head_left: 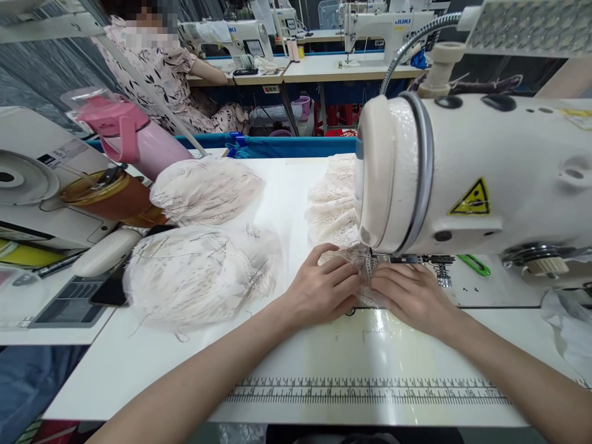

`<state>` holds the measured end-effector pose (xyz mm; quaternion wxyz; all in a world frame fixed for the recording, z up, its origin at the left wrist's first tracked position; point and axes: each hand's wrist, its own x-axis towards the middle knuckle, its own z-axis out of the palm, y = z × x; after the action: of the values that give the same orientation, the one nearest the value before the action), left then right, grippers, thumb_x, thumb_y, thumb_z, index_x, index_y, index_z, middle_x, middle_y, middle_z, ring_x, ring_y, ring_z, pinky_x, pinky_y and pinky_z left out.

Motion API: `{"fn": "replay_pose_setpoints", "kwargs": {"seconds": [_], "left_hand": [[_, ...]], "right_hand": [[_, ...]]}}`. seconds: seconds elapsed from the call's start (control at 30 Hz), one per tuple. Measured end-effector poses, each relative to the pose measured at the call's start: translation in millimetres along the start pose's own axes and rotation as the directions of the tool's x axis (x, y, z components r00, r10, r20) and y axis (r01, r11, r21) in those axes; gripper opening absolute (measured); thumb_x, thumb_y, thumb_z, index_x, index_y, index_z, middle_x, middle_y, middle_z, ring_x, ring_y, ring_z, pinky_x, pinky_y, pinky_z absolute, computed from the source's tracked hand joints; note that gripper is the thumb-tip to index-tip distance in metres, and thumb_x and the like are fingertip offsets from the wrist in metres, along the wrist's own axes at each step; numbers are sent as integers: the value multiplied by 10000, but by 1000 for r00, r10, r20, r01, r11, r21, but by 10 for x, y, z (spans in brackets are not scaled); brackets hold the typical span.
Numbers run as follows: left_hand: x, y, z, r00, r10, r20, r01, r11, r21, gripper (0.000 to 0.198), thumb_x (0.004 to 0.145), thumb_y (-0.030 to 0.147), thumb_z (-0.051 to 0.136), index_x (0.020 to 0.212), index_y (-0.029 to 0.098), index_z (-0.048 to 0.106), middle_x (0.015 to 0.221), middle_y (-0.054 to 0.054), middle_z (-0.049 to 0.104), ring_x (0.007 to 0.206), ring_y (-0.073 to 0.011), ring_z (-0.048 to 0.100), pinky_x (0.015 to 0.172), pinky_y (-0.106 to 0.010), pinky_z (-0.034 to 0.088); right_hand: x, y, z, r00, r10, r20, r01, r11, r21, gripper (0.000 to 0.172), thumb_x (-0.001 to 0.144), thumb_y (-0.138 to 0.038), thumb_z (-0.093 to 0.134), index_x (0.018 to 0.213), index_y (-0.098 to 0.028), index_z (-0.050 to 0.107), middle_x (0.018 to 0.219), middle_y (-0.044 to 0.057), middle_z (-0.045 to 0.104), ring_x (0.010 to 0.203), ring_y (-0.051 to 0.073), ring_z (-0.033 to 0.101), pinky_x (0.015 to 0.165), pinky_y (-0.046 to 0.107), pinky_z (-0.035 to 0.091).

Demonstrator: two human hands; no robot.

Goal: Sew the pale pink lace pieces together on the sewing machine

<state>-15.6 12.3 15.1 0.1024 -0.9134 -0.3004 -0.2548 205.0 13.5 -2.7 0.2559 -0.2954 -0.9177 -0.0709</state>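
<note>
A strip of cream lace fabric (335, 197) runs under the head of the white sewing machine (467, 172) and shows again between my hands. My left hand (324, 287), left of the needle area, has its fingers bent and closed on the lace. Across from it, my right hand (414, 299) keeps its fingers together on the fabric's right side, just below the presser foot area. Both thumbs are mostly hidden. The machine head and my fingers cover part of the lace at the needle.
Two bundles of cream lace (198, 277) lie at left, near a phone (111, 290), a calculator (69, 302) and a pink jug (139, 135). A green thread snipper (474, 265) lies at right. A ruler strip (365, 391) lines the front edge. A person (161, 80) sits beyond.
</note>
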Motion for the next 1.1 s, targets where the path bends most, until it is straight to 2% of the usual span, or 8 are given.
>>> {"fn": "replay_pose_setpoints", "kwargs": {"seconds": [0.13, 0.3, 0.5, 0.57, 0.63, 0.77, 0.87, 1.1], "left_hand": [[-8, -17, -21, 996, 90, -7, -90, 996, 14, 182, 902, 192, 469, 760, 225, 578, 675, 68, 652, 622, -96, 557, 874, -342, 380], [-5, 5, -16, 991, 127, -51, -124, 991, 54, 191, 904, 177, 497, 736, 223, 576, 622, 75, 608, 574, -92, 498, 801, -321, 379], [-27, 36, 5, 990, 134, -43, -132, 990, 48, 199, 909, 175, 501, 731, 225, 577, 627, 76, 595, 593, -91, 500, 794, -313, 384], [-34, 41, 9, 991, 134, -17, -133, 991, 17, 179, 909, 197, 501, 751, 223, 581, 691, 57, 637, 668, -105, 554, 823, -318, 402], [-36, 39, 13, 993, 113, 45, -110, 993, -49, 137, 909, 246, 483, 869, 214, 610, 911, -4, 699, 890, -155, 614, 892, -341, 423], [-40, 19, 33, 973, 56, 224, -19, 986, -166, 467, 857, 304, 450, 1266, 84, 503, 1323, -136, 557, 1259, -251, 482, 1012, -396, 417], [-48, 10, 48, 962, 13, 273, 30, 988, -151, 570, 819, 292, 459, 1337, 52, 447, 1339, -149, 543, 1274, -266, 475, 1051, -418, 392], [-45, -4, 45, 970, 2, 242, 27, 993, -113, 499, 840, 301, 459, 1292, 100, 529, 1304, -122, 579, 1258, -271, 495, 1085, -433, 340]], "right_hand": [[25, -1, -62, 998, -54, -22, 56, 992, 110, 221, 897, -130, 470, 970, -244, 645, 914, -6, 687, 1003, 145, 575, 812, 292, 416], [48, -25, -87, 991, -105, -80, 115, 986, 121, 111, 898, -191, 535, 935, -234, 631, 952, -11, 678, 1027, 136, 564, 918, 326, 399], [17, -38, -50, 980, -159, -116, 180, 965, 192, 130, 845, -88, 604, 902, -204, 616, 924, -29, 689, 1021, 112, 575, 1032, 351, 385], [12, -32, -52, 980, -171, -102, 189, 958, 215, 141, 844, -78, 600, 911, -198, 627, 928, -31, 696, 1001, 112, 590, 1061, 363, 396], [7, -27, -55, 979, -177, -100, 195, 956, 219, 148, 841, -74, 596, 915, -196, 635, 911, -33, 700, 973, 116, 604, 1053, 367, 427], [-16, -27, -40, 984, -163, -66, 174, 963, 206, 169, 840, -67, 579, 919, -205, 635, 914, -34, 705, 966, 130, 611, 996, 354, 476], [-34, -35, -16, 986, -163, -19, 163, 962, 219, 177, 840, -63, 571, 957, -184, 623, 911, -22, 700, 963, 137, 607, 919, 326, 507], [-57, -51, 16, 989, -149, 10, 144, 969, 199, 160, 854, -64, 548, 946, -182, 605, 877, -17, 687, 920, 128, 606, 850, 288, 508]]}}
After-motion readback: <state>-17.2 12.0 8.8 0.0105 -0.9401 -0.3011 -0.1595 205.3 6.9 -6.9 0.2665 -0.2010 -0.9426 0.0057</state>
